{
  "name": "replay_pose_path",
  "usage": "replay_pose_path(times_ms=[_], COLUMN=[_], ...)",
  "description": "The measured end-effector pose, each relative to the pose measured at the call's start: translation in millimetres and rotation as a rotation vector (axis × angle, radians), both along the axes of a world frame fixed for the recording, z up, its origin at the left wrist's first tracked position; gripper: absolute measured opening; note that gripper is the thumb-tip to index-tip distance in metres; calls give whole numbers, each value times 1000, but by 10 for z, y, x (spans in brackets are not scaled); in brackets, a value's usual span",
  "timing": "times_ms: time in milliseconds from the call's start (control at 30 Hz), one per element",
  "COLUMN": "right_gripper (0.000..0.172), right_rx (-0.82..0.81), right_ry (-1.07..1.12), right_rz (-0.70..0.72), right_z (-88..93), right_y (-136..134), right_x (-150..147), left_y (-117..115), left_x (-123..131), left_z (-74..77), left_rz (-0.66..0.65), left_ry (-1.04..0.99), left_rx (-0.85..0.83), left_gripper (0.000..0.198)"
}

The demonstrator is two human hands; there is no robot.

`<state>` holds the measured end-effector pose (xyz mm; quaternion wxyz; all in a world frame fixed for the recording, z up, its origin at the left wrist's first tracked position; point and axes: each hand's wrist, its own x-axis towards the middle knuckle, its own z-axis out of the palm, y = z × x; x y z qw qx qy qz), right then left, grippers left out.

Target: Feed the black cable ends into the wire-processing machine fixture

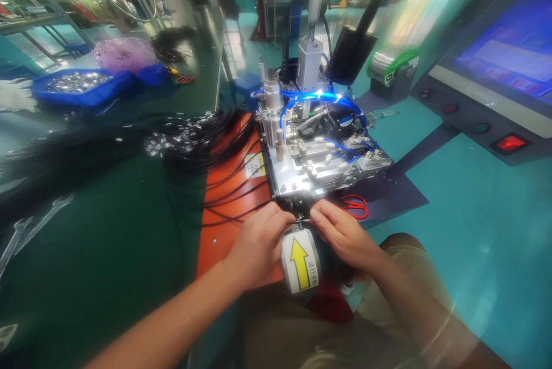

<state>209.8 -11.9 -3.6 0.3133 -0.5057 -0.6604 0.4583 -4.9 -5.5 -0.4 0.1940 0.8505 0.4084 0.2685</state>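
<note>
Between my two hands runs a thin dark wire (303,220), held level at the front of a metal machine (310,156) with blue air tubes. My left hand (265,237) pinches one side of it, fingers closed. On the other side the fingertips of my right hand (340,231) are closed on it too. Just below sits a white plate with a yellow arrow (301,260). Several black cables (235,185) lie across the orange machine base (224,242) on the left. The wire's ends are hidden by my fingers.
Red-handled scissors (356,206) lie right of my right hand. A large bundle of black cables (107,148) covers the green table (129,242), with wrenches (41,225) near it. A blue tray (80,87) holds small metal parts. A control panel (487,104) and a wire spool (392,66) stand right.
</note>
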Motion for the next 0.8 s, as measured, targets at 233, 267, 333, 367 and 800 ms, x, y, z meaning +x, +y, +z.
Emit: replay_pose_path(times_ms=[233,267,333,367,800], right_gripper=[29,29,29,29,27], right_rx=[106,114,127,132,136], right_ry=[-34,-34,-29,-29,-73], right_rz=[-50,-57,-67,-73,-152], right_z=[-59,-75,-106,-121,-184], right_y=[61,65,70,71,63], right_x=[-99,-112,-135,-145,-227], left_y=[-4,-4,-4,-4,-2], left_x=[6,7,9,11,21], left_z=[0,-1,-4,-5,-3], left_rz=[68,77,94,99,96], left_ry=[79,93,118,129,146], left_rx=[28,33,43,51,84], left_gripper=[22,23,23,23,25])
